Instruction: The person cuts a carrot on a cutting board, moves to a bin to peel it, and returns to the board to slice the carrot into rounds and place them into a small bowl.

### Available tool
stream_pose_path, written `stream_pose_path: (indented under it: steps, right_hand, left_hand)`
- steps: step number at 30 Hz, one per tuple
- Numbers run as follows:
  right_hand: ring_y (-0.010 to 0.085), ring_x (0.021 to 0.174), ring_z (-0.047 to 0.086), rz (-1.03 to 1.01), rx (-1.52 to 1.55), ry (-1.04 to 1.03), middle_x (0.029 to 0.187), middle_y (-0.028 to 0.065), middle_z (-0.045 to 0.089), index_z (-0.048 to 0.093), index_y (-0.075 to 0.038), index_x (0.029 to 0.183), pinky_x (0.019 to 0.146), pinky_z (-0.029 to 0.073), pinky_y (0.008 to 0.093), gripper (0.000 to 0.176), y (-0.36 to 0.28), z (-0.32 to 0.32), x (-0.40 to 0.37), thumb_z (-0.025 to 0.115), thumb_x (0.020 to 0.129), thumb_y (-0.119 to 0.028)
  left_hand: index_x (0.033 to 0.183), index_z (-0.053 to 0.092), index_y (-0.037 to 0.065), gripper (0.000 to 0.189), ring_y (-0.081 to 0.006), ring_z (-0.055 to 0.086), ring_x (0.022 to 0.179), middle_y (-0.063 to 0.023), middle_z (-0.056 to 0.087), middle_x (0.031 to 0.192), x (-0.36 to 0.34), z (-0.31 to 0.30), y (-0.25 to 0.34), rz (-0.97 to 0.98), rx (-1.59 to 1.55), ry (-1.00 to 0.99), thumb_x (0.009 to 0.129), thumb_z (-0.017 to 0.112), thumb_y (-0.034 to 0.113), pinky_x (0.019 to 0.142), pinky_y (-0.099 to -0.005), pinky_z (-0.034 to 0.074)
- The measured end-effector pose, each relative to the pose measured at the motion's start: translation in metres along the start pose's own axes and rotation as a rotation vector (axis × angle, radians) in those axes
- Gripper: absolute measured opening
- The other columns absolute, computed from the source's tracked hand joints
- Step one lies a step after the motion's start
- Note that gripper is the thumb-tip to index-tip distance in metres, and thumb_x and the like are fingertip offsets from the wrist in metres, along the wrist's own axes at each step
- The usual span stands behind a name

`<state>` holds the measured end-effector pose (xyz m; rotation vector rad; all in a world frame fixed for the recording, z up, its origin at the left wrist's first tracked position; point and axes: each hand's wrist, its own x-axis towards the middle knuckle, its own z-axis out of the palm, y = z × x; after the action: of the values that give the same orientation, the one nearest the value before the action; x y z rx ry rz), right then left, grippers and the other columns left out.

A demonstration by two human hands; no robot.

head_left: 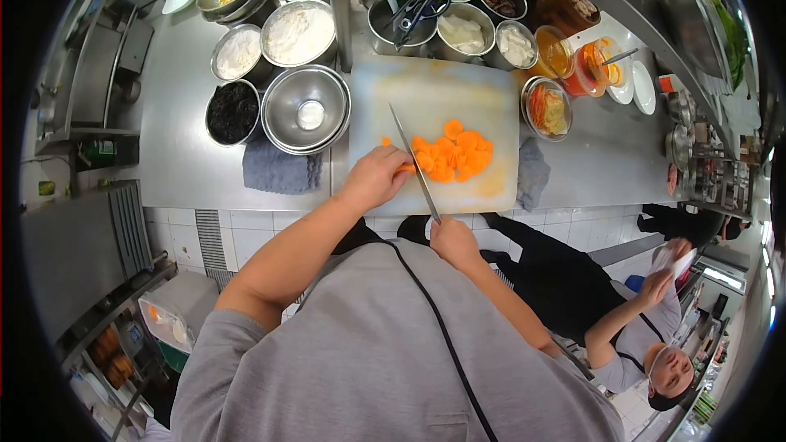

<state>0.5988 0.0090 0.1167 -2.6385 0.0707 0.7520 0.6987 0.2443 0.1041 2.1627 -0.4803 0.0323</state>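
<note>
My left hand (378, 178) is closed on a piece of carrot (405, 169) at the left part of the cutting board (385, 82). My right hand (454, 241) grips a knife (416, 162) by its handle, near the board's front edge. The long blade slants up and left across the board, just right of my left fingertips and beside the carrot piece. A pile of round carrot slices (463, 154) lies to the right of the blade. One small carrot bit (386, 141) sits left of it. My fingers hide most of the held piece.
Nested steel bowls (282, 110) and a bowl of black food (232, 113) stand left of the board. Behind it, scissors (420, 10) rest in a pot. A glass bowl of shredded vegetables (547, 109) stands right. A co-worker (630, 311) is behind at right, holding something white.
</note>
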Motion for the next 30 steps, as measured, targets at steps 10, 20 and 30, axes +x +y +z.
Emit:
stream_pose_path:
  steps: [10, 20, 30]
  right_hand:
    - [0.0511, 0.084, 0.074, 0.019, -0.025, -0.071, 0.087, 0.0317, 0.074, 0.069, 0.002, 0.099, 0.079, 0.059, 0.0596, 0.035, -0.007, -0.027, -0.019, 0.061, 0.103, -0.031]
    - [0.0518, 0.083, 0.073, -0.008, -0.016, -0.005, 0.086, 0.0332, 0.073, 0.069, 0.004, 0.099, 0.078, 0.059, 0.0600, 0.035, -0.007, -0.015, -0.003, 0.060, 0.103, -0.030]
    - [0.0513, 0.082, 0.073, 0.000, -0.028, -0.052, 0.083, 0.0336, 0.072, 0.068, 0.003, 0.096, 0.078, 0.059, 0.0601, 0.035, -0.009, -0.023, -0.021, 0.060, 0.103, -0.030]
  left_hand:
    - [0.106, 0.070, 0.006, 0.021, -0.0364, 0.069, 0.095, -0.0124, 0.072, 0.099, 0.000, -0.003, -0.003, -0.002, -0.008, -0.002, 0.087, 0.079, 0.009, 0.083, -0.0455, 0.056]
    - [0.106, 0.071, 0.008, 0.021, -0.0365, 0.068, 0.095, -0.0125, 0.070, 0.097, -0.001, -0.004, -0.001, -0.004, -0.018, -0.007, 0.087, 0.078, 0.007, 0.083, -0.0455, 0.056]
    - [0.108, 0.071, 0.008, 0.024, -0.0370, 0.068, 0.096, -0.0120, 0.070, 0.098, -0.002, -0.004, -0.004, -0.026, -0.022, -0.028, 0.085, 0.078, 0.006, 0.084, -0.0455, 0.057]
